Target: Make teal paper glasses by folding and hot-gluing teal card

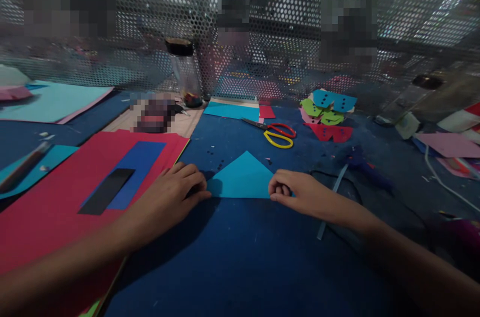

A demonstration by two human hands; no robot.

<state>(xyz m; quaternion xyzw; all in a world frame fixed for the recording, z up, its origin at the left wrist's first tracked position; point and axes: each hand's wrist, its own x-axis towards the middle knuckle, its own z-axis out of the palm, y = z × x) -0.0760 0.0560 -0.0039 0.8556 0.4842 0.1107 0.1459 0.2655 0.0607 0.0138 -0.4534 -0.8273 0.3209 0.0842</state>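
Note:
A blue sheet of paper folded into a triangle (242, 179) lies on the dark blue table, its peak pointing away from me. My left hand (182, 187) pinches its left corner between thumb and fingers. At the opposite corner, my right hand (288, 187) has its fingers curled in, thumb and fingertips pressed on the paper. Just beyond the peak lie scissors (275, 134) with one red and one yellow handle loop, blades pointing left. Small dark paper bits are scattered near the triangle's left slope.
Red sheets (56, 227) carry blue and black strips at left. Behind stand a lidded jar (185, 74) and a perforated metal screen (262, 22). Cut butterfly-like paper shapes (330, 112) are piled back right. A glue gun (365, 167), its cable and a clear stick (332, 202) lie right.

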